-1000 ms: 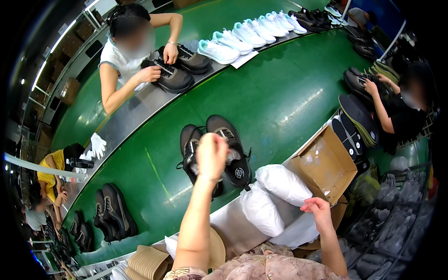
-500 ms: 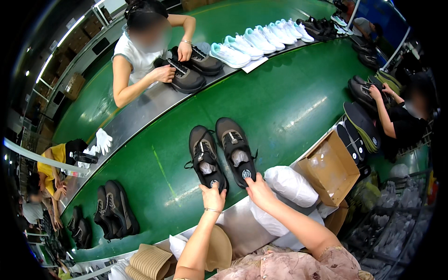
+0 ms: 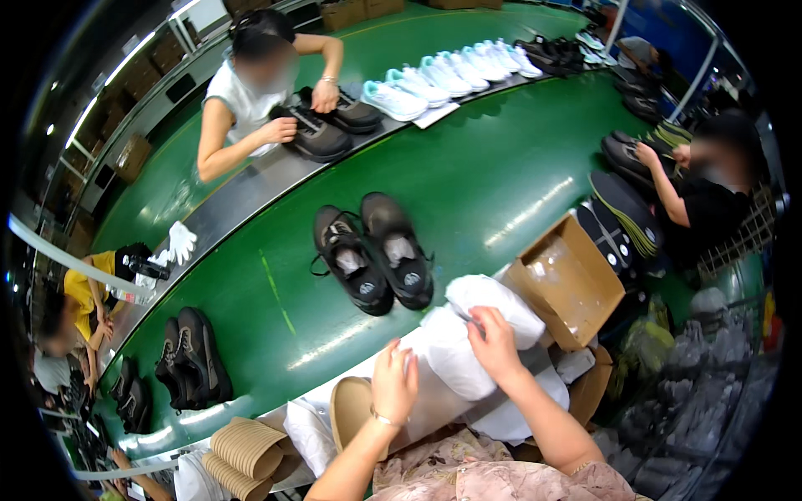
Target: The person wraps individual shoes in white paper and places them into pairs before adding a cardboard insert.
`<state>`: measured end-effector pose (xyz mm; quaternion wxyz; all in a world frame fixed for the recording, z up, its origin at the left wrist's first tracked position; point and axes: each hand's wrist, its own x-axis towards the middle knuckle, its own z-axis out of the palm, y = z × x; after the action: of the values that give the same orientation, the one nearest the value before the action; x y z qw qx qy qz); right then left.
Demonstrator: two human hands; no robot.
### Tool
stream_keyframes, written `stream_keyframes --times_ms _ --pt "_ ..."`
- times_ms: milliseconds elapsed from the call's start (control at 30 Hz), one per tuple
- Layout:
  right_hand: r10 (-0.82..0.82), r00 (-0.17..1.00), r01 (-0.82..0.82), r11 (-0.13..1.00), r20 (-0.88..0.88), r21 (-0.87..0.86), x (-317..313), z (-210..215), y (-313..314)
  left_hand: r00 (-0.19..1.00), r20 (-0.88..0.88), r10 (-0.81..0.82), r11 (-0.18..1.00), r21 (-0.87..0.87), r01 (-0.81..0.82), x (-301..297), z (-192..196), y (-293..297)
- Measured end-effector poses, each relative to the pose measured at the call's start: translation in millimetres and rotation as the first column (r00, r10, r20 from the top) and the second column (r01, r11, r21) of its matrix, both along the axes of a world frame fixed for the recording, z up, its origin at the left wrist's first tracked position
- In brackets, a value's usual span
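Note:
A pair of dark brown-and-black lace-up shoes stands on the green belt in front of me: the left shoe (image 3: 338, 231) and the right shoe (image 3: 386, 219), toes pointing away, with crumpled tissue inside each. Neither hand touches them. My left hand (image 3: 395, 384) hovers over the near metal ledge, fingers apart and holding nothing. Beside the white paper-wrapped bundles, the front one (image 3: 451, 355) and the rear one (image 3: 528, 321), is my right hand (image 3: 495, 342). Its fingers are spread and slightly bent at the paper; whether they touch it I cannot tell.
An open brown carton (image 3: 561, 292) stands right of the bundles. Ribbed tan cardboard inserts (image 3: 242, 451) lie at lower left. Another dark shoe pair (image 3: 205, 359) is on the belt's left. Across it, a person (image 3: 242, 108) handles shoes beside white sneakers (image 3: 447, 77); another works at right.
Both hands have let go of the shoes and drawn back toward me. The right hand has moved over to the white bundles. The whole view has shifted slightly.

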<state>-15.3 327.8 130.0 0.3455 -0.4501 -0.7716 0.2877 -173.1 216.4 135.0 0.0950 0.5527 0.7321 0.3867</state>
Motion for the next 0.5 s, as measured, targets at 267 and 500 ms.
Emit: stream_keyframes --times_ms 267,500 --pt "-0.161 0.984 0.144 0.973 -0.078 -0.183 108 -51 -126 0.930 0.192 -0.312 0.924 -0.168 0.345 115 -44 -103" --pt "-0.192 0.972 0.162 0.965 -0.133 -0.206 103 -65 -138 0.946 0.195 -0.258 0.911 -0.278 0.305 120 -81 -142"
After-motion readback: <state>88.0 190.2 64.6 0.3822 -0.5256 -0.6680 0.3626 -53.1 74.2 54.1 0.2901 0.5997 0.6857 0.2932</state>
